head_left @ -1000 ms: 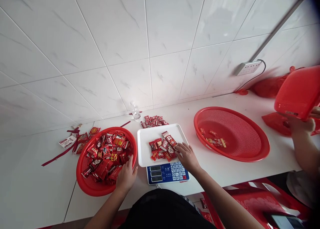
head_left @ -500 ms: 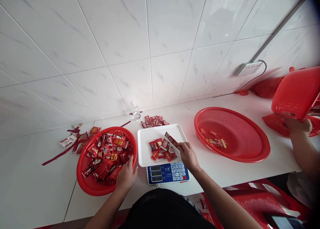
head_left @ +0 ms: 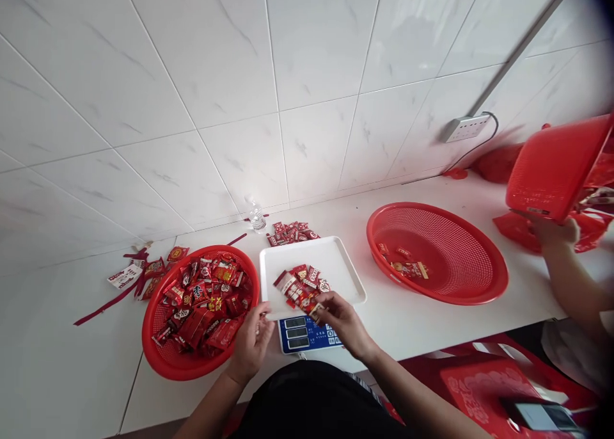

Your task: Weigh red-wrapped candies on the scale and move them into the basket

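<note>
My right hand [head_left: 345, 324] pinches a long red packet [head_left: 295, 290] over the front of the white tray [head_left: 345, 266]. Beneath the packet, several small red packets [head_left: 324, 285] lie on that tray, which rests on a blue scale [head_left: 296, 335]. Beside the tray's front left corner is my left hand [head_left: 252, 342], its fingers curled; whether it grips anything is hidden. To its left stands a red basket [head_left: 156, 349] full of red wrapped snacks [head_left: 196, 317].
A larger red basket [head_left: 460, 253] with a few packets stands at the right. Behind the tray are a pile of packets [head_left: 292, 233] and a clear bottle [head_left: 256, 216]. Another person's hand [head_left: 551, 231] holds a tilted red basket [head_left: 547, 170] at the far right.
My right hand has moved left and nearer me, and its packet now shows its broad face. My left hand has left the full basket's rim for the tray's corner.
</note>
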Demonstrator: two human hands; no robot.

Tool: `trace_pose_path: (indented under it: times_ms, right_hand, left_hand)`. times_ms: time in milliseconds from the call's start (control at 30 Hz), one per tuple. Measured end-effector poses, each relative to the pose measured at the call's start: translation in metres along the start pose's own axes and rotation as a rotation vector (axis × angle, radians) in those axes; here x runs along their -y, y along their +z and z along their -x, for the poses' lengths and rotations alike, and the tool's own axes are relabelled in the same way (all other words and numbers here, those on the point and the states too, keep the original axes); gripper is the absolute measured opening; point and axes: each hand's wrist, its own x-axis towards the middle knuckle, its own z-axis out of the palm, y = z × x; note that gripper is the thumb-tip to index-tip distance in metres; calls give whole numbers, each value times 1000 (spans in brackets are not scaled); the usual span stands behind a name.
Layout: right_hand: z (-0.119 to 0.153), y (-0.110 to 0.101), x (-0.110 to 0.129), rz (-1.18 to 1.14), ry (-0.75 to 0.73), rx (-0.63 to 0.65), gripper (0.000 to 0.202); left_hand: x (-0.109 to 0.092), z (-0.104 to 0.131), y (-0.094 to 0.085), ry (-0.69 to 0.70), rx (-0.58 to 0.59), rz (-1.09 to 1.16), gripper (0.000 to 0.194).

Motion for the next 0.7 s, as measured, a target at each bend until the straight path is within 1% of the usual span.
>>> trace_pose_path:
  times_ms: [67,100,133,167,200,233,300,367,433,533,600,633,700]
  right_hand:
    - [7,15,2,-3,11,148,27]
    - [9,20,3,38,-6,216,26]
    - [10,23,4,113,-42,271,23]
    - [9,23,5,219,-95,302,19]
    - [7,22,6,350,-160,305,16]
    - [4,19,5,499,-222,287,17]
    - [-6,8,1,806,-299,223,28]
    - [-18,-3,-7,1069,-288,177,39]
    - [-30,-12,-16,1252,-228,192,48]
    - [-42,-17,-25,1385,-155,282,55]
    - [-47,-18,-27,1414,-117,322,56]
    - [-49,-18,-26,1418,-99,326,56]
    - [-52,-20,-24,1420,-67,309,57]
  left_hand:
    - [-23,-2,11,-89,155,197,50]
    - [-32,-4,16,-119,218,268,51]
    - [-38,-5,20,-143,248,319,50]
    - [-42,-7,23,-169,247,355,49]
    - [-43,-9,24,-198,217,379,50]
    - [-42,-11,23,-236,159,395,51]
    - [-35,-14,14,-323,4,424,55]
    - [-25,-16,1,-383,-137,427,58]
    - [-16,-17,-14,-388,-253,350,58]
    - [-1,-16,-31,-302,-380,127,52]
    - [11,-14,-35,-200,-427,-9,48]
    - [19,-13,-36,-138,-434,-70,45]
    - [35,-9,-36,1,-400,-193,39]
